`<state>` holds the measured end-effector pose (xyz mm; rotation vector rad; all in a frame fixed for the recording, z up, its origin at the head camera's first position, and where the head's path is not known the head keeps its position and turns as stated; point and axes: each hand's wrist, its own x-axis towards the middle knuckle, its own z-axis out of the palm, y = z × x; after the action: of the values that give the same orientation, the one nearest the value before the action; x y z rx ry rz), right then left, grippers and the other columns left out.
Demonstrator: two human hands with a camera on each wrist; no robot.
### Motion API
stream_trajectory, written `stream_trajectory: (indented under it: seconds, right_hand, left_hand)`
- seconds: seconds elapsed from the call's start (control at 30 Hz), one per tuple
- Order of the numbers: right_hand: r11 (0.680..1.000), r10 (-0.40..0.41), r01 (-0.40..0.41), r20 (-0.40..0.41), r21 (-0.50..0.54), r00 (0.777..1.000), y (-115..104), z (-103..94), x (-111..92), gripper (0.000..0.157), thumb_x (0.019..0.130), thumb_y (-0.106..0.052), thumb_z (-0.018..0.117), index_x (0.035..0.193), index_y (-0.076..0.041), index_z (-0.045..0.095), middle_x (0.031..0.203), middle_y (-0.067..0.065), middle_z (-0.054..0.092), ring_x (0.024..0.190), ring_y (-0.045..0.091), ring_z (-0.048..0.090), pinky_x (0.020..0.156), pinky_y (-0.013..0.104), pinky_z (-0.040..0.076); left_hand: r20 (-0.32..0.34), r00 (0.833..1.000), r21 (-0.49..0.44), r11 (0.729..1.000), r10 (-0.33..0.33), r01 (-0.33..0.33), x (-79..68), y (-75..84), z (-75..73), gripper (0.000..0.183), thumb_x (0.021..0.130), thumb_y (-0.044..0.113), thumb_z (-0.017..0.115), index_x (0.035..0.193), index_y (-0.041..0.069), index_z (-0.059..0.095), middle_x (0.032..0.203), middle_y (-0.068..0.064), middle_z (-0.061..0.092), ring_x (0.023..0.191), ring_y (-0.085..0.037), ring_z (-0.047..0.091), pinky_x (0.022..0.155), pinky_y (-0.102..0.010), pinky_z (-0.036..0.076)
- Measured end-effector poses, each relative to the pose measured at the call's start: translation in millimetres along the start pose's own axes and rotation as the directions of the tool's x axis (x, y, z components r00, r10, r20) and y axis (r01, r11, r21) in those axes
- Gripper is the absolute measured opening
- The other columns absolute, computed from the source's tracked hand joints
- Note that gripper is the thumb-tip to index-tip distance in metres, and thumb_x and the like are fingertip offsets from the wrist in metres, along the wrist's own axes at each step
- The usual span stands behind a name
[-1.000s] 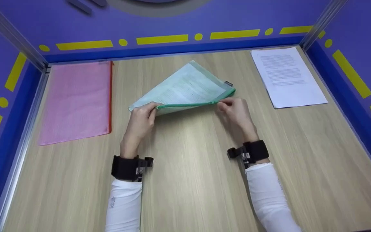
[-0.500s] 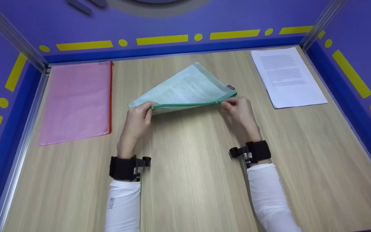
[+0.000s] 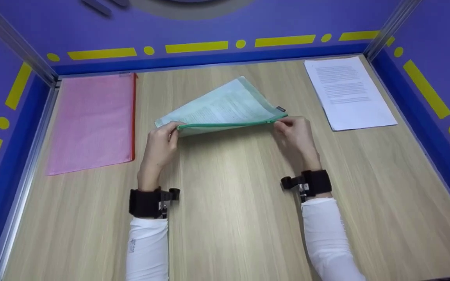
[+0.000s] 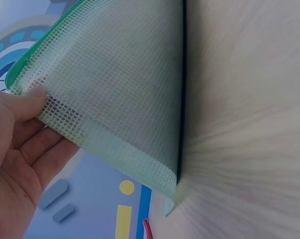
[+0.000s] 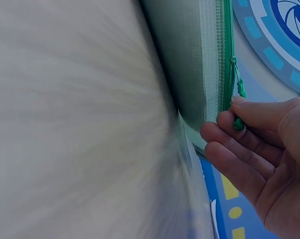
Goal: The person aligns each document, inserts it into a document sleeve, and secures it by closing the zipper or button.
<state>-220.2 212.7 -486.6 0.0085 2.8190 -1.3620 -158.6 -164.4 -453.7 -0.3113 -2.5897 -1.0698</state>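
A green mesh zipper pouch [image 3: 219, 105] with printed paper showing through it lies at an angle mid-table, its near zip edge lifted. In the head view my left hand [image 3: 159, 146] pinches the pouch's left corner, at one end of the green zip. The left wrist view shows the thumb [image 4: 33, 102] on the mesh and the other fingers behind it. Towards the other end of the zip, my right hand [image 3: 298, 136] pinches the knotted green zipper pull [image 5: 240, 87] between thumb and forefinger. A small dark tag [image 3: 281, 109] sits on the pouch's right edge.
A pink mesh pouch [image 3: 92, 123] with a red zip [image 3: 134, 117] lies flat at the left. Printed sheets [image 3: 350, 93] are stacked at the back right. Blue panels with yellow marks wall in the wooden table [image 3: 233, 203] at the back and sides.
My left hand has shifted left with the pouch corner. The right hand has moved right with the zipper pull, nearer the zip's right end. The zip edge now looks straighter.
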Motion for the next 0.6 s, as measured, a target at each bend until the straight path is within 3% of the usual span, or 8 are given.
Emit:
stream_trajectory:
  seconds: [0.2, 0.4, 0.6]
  right_hand:
    - [0.998, 0.068, -0.068, -0.011, 0.006, 0.998, 4.2, -6.6, 0.1, 0.024, 0.096, -0.022, 0.066, 0.111, -0.006, 0.075, 0.102, 0.013, 0.074, 0.091, 0.019, 0.066, 0.074, 0.02, 0.051]
    - [0.989, 0.139, -0.139, 0.01, 0.056, 0.99, 6.6, -11.1, -0.9, 0.028, 0.097, -0.023, 0.064, 0.118, -0.007, 0.072, 0.108, 0.014, 0.072, 0.095, 0.02, 0.066, 0.074, 0.02, 0.054]
    - [0.992, 0.117, -0.117, -0.011, 0.043, 0.993, 6.9, -13.1, -1.3, 0.025, 0.097, -0.022, 0.064, 0.113, -0.007, 0.075, 0.1, 0.011, 0.072, 0.086, 0.015, 0.063, 0.07, 0.019, 0.052]
  left_hand:
    - [-0.034, 0.999, -0.011, 1.0, -0.003, 0.002, 0.4, -4.2, -3.3, 0.021, 0.097, 0.0, 0.055, 0.109, 0.001, 0.073, 0.095, -0.013, 0.075, 0.063, -0.014, 0.046, 0.062, -0.026, 0.04]
    - [-0.026, 0.999, -0.015, 1.0, -0.023, 0.023, -0.3, -4.8, -5.3, 0.022, 0.098, 0.001, 0.055, 0.11, 0.002, 0.073, 0.103, -0.013, 0.076, 0.069, -0.015, 0.052, 0.067, -0.03, 0.046]
    - [-0.025, 0.999, -0.021, 0.999, -0.025, 0.024, -1.0, -7.0, -7.1, 0.023, 0.098, 0.0, 0.053, 0.111, 0.001, 0.072, 0.105, -0.015, 0.075, 0.075, -0.017, 0.057, 0.072, -0.036, 0.052]
